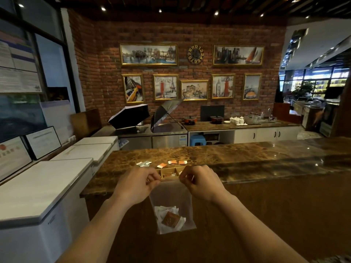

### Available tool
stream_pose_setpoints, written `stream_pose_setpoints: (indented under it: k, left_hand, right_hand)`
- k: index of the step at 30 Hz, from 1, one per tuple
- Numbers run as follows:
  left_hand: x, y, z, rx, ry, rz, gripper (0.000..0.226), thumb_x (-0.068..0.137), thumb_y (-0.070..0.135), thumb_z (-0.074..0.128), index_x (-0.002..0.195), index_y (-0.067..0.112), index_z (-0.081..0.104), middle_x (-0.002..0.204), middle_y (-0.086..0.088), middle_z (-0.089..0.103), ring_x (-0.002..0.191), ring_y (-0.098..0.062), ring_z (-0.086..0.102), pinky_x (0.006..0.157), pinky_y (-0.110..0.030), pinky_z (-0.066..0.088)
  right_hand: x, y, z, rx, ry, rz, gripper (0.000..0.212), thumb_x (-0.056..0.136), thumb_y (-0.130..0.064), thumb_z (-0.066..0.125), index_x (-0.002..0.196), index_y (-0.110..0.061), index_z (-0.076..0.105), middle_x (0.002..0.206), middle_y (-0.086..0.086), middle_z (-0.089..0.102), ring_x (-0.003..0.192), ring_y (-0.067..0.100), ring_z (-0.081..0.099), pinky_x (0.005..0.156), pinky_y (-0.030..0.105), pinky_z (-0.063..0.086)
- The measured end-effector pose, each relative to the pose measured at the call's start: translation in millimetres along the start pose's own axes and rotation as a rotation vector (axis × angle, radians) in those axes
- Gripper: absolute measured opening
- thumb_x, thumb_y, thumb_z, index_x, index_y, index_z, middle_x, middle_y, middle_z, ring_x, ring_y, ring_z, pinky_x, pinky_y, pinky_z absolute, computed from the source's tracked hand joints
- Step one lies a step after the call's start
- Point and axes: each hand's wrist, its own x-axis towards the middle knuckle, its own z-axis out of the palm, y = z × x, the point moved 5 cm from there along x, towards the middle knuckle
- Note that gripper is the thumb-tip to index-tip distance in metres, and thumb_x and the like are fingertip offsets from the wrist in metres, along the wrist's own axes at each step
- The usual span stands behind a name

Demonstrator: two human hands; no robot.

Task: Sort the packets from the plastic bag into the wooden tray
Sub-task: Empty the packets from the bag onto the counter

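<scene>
A clear plastic bag [171, 202] hangs in front of the counter, held up by its top edge. My left hand [137, 184] pinches the left corner and my right hand [199, 182] pinches the right corner. At the bag's bottom lie white packets [161, 210] and a brown packet [170, 219]. Behind my hands the wooden tray [167, 171] sits on the marble counter [237, 156], mostly hidden, with small packets in its compartments. Loose orange packets [175, 162] and white packets [143, 163] lie on the counter beyond the tray.
White chest freezers [47, 183] stand at the left, close to the counter's end. The brown counter front [266, 215] fills the space below. A back counter [237, 125] carries pots, cups and open umbrellas.
</scene>
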Motion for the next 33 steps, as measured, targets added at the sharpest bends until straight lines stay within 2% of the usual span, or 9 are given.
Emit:
stream_pose_setpoints:
  k: [5,9,12,17,21,25,28,31,33]
  left_hand:
    - [61,-44,28,-0.112,-0.032,-0.038,0.011,0.091,0.032,0.07,0.09,0.042,0.066,0.092,0.022,0.066,0.087,0.003,0.06,0.077,-0.024,0.052]
    - [123,-83,42,-0.116,-0.049,-0.03,0.011,0.092,0.031,0.068,0.095,0.041,0.067,0.093,0.022,0.063,0.086,0.005,0.058,0.068,-0.017,0.044]
    - [168,-111,44,-0.117,-0.028,-0.012,0.014,0.091,0.032,0.071,0.084,0.043,0.065,0.086,0.023,0.064,0.081,0.003,0.061,0.07,-0.017,0.049]
    - [228,-142,57,-0.119,-0.071,0.024,0.005,0.092,0.037,0.068,0.096,0.037,0.07,0.092,0.02,0.069,0.084,0.003,0.063,0.069,-0.023,0.055]
    - [268,-155,75,-0.164,-0.108,0.013,0.005,0.093,0.029,0.068,0.095,0.033,0.069,0.091,0.017,0.064,0.079,0.004,0.056,0.061,-0.013,0.041]
    - [293,-163,85,-0.162,-0.026,0.008,0.009,0.089,0.03,0.074,0.084,0.037,0.069,0.084,0.02,0.066,0.078,0.003,0.06,0.067,-0.022,0.054]
    - [313,-167,95,-0.136,-0.037,-0.009,0.003,0.088,0.032,0.074,0.087,0.034,0.073,0.083,0.019,0.068,0.078,0.003,0.062,0.069,-0.028,0.06]
    - [340,-161,108,-0.135,-0.037,-0.009,0.004,0.089,0.029,0.073,0.091,0.032,0.074,0.086,0.017,0.068,0.08,0.003,0.062,0.067,-0.021,0.056]
    - [355,-156,116,-0.089,-0.053,-0.011,0.005,0.09,0.033,0.071,0.095,0.036,0.071,0.088,0.02,0.067,0.084,0.004,0.061,0.071,-0.019,0.053]
  right_hand:
    - [61,21,32,-0.04,-0.011,0.025,0.012,0.093,-0.026,0.066,0.1,-0.035,0.072,0.1,-0.013,0.073,0.088,0.005,0.066,0.079,0.032,0.059]
    - [127,38,61,-0.044,-0.052,0.082,0.013,0.093,-0.026,0.067,0.098,-0.037,0.07,0.098,-0.014,0.071,0.089,0.003,0.063,0.081,0.031,0.059]
    - [173,49,79,-0.053,-0.045,0.112,0.013,0.093,-0.026,0.066,0.098,-0.037,0.071,0.099,-0.014,0.07,0.09,0.005,0.063,0.082,0.032,0.058]
    - [229,68,100,-0.052,-0.046,0.112,0.012,0.094,-0.03,0.063,0.099,-0.034,0.072,0.099,-0.013,0.074,0.089,0.005,0.066,0.081,0.037,0.06]
    - [264,88,111,-0.065,-0.011,0.107,0.011,0.094,-0.032,0.063,0.1,-0.036,0.072,0.097,-0.013,0.074,0.085,0.004,0.066,0.076,0.034,0.06]
    - [291,108,121,-0.06,-0.036,0.094,0.01,0.092,-0.03,0.065,0.098,-0.036,0.072,0.097,-0.015,0.075,0.086,0.005,0.067,0.077,0.036,0.059]
    - [311,124,125,-0.044,-0.039,0.067,0.01,0.092,-0.027,0.066,0.097,-0.033,0.073,0.097,-0.013,0.075,0.085,0.005,0.067,0.075,0.03,0.056]
    - [332,147,128,-0.02,-0.053,0.059,0.01,0.092,-0.025,0.065,0.094,-0.033,0.071,0.095,-0.014,0.073,0.084,0.006,0.066,0.075,0.03,0.055]
    - [346,162,131,0.004,-0.073,0.056,0.011,0.091,-0.024,0.063,0.093,-0.033,0.07,0.094,-0.014,0.071,0.085,0.007,0.065,0.076,0.033,0.057]
